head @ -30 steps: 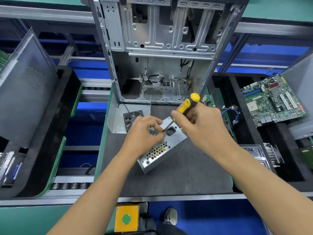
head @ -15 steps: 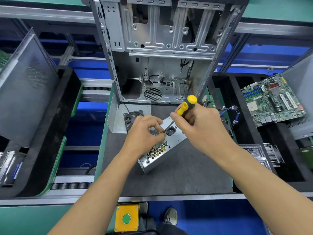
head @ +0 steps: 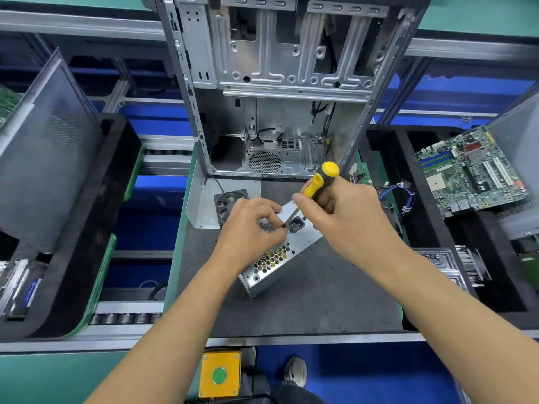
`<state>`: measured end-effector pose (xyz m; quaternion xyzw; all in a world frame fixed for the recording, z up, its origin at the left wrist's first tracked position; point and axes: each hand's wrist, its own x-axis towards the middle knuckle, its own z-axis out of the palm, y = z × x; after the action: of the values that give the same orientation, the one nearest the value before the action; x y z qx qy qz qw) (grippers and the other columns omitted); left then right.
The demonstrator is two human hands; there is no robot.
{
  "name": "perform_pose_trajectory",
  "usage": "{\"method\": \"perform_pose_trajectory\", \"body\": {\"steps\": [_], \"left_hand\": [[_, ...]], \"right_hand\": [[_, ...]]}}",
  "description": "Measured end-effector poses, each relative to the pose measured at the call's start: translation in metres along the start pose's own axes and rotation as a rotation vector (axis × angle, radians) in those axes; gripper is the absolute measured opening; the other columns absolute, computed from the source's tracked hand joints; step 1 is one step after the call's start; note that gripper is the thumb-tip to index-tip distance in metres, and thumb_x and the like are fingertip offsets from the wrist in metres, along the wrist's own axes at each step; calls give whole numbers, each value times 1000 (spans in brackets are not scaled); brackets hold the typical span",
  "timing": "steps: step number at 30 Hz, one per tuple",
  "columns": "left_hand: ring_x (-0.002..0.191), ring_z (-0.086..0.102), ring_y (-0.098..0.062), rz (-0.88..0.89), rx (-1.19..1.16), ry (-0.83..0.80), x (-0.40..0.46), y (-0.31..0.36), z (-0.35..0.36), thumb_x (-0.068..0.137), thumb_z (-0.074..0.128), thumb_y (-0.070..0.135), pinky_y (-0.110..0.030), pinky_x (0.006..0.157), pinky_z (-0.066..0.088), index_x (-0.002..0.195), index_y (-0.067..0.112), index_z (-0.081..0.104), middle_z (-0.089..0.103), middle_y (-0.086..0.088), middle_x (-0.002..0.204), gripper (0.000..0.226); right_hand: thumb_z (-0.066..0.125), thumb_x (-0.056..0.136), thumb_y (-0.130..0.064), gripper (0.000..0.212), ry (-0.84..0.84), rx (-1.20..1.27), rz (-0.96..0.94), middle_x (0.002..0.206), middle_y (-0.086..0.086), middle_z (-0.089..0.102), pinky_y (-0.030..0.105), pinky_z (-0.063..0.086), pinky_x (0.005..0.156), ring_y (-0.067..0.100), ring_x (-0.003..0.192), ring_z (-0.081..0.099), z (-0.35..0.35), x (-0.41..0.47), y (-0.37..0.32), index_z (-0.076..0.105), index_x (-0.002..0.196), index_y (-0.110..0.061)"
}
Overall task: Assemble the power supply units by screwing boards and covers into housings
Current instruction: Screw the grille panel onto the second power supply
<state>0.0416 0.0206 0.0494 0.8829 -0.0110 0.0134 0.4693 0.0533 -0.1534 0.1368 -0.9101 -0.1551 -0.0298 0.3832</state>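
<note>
A silver power supply unit (head: 280, 262) with a honeycomb grille and a black socket lies tilted on the dark work mat (head: 306, 304). My left hand (head: 248, 228) holds its upper end, fingers curled over the grille, fingertips beside a small dark screw by the socket. My right hand (head: 344, 217) grips a yellow-and-black screwdriver (head: 319, 180); its thin shaft slants down-left and the tip meets that screw. The far side of the unit is hidden under both hands.
An open grey computer case (head: 280, 91) stands upright behind the mat, with a small fan (head: 226, 202) at its foot. Black foam trays flank the mat: a grey side panel (head: 43, 158) at left, a green motherboard (head: 472, 173) at right. A yellow button box (head: 220, 374) hangs below.
The screwdriver handle has tipped slightly and my right hand has shifted a little around it. The left hand and the unit stay in place.
</note>
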Motion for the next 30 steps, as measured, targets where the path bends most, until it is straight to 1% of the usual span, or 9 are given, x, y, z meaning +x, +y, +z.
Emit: {"method": "perform_pose_trajectory", "body": {"steps": [6, 11, 13, 15, 17, 19, 21, 26, 30], "left_hand": [[105, 44, -10, 21, 28, 8, 1, 2, 0, 70, 84, 18, -32, 89, 42, 60, 43, 56, 64, 22, 104, 40], [104, 42, -8, 51, 73, -1, 1, 4, 0, 70, 83, 19, -34, 85, 44, 62, 45, 53, 63, 23, 103, 41], [103, 41, -7, 47, 86, -10, 2, 3, 0, 71, 83, 21, -32, 85, 42, 61, 44, 54, 63, 25, 104, 39], [103, 41, -6, 44, 82, -11, 3, 1, 1, 71, 83, 21, -23, 85, 38, 61, 45, 54, 62, 27, 104, 39], [103, 41, -6, 39, 73, -8, 3, 0, 2, 71, 83, 20, -13, 85, 32, 62, 46, 55, 61, 27, 103, 39], [104, 42, -7, 38, 76, -10, 3, 0, 2, 71, 83, 20, -9, 84, 30, 63, 47, 56, 61, 27, 103, 39], [105, 43, -9, 44, 88, -20, 3, 1, 1, 72, 83, 21, -12, 83, 31, 66, 46, 57, 61, 27, 104, 37], [105, 43, -12, 54, 133, -40, 1, 6, 1, 76, 81, 24, -29, 88, 39, 74, 37, 64, 60, 24, 107, 22], [105, 39, -10, 54, 147, -37, -2, 6, 3, 78, 80, 27, -31, 91, 42, 81, 28, 73, 61, 22, 110, 8]], "right_hand": [[65, 89, -40, 20, -61, -68, -19, 59, -5, 62, 26, 48, 62, 11, 62, 58, -2, 6, -4, 61, 84, -21], [68, 87, -39, 22, -57, -91, -8, 56, -7, 59, 20, 44, 57, 9, 61, 57, -3, 11, -6, 53, 74, -29], [68, 88, -40, 22, -46, -76, 6, 58, -3, 62, 25, 46, 61, 11, 60, 60, -3, 10, -6, 58, 78, -23], [69, 88, -39, 24, -40, -63, 25, 58, -1, 64, 27, 46, 62, 13, 60, 62, -4, 8, -5, 61, 80, -18], [70, 88, -38, 25, -26, -40, 45, 57, 0, 65, 27, 47, 63, 13, 59, 63, -4, 7, -4, 62, 81, -15], [70, 88, -37, 24, -29, -15, 66, 59, 0, 65, 26, 47, 63, 13, 60, 62, -5, 7, -3, 63, 82, -15], [70, 88, -37, 23, -39, -8, 70, 60, 0, 65, 24, 47, 62, 13, 61, 60, -6, 7, -2, 63, 83, -16], [67, 88, -40, 23, -37, -30, 47, 58, -1, 63, 25, 45, 62, 13, 63, 59, -4, 6, -1, 60, 80, -19], [67, 87, -41, 24, -37, -70, 25, 57, -5, 61, 25, 44, 64, 11, 65, 57, -3, 7, 0, 60, 79, -20]]}}
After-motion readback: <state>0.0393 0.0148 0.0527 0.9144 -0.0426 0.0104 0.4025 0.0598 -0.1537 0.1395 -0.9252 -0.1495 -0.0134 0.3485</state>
